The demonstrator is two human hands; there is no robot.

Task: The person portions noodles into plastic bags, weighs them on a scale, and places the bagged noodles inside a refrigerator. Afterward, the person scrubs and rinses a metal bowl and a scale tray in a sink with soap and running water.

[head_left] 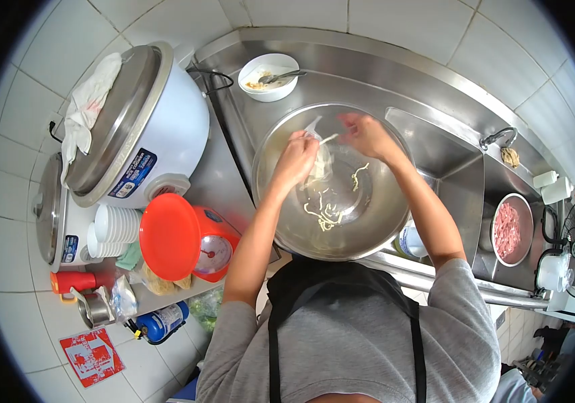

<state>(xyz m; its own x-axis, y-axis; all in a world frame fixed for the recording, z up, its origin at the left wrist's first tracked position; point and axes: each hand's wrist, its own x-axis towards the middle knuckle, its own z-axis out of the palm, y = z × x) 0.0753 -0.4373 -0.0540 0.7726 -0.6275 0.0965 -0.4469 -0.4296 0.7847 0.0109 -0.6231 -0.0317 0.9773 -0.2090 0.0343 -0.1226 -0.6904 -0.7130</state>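
Over a large steel mixing bowl (pixel 395 221), my left hand (pixel 296 160) is closed around a clear plastic bag (pixel 319 168) with pale contents. A pale strip (pixel 328 139) sticks out from the bag beside my left fingers, toward the right. My right hand (pixel 370 138) is just right of the strip, above the bowl's far side. Its fingertips are smeared by motion, so I cannot see whether they pinch anything. Thin, pale, noodle-like strips (pixel 328 218) lie loose on the bowl's bottom, with another strip (pixel 358 176) farther right.
A white bowl (pixel 267 92) with a spoon stands behind. At left are a large rice cooker (pixel 173 127), a red scale (pixel 217 254) and stacked white cups (pixel 118 224). Rightward, a sink holds a bowl of raw pink meat (pixel 508 230) below a faucet (pixel 499 138).
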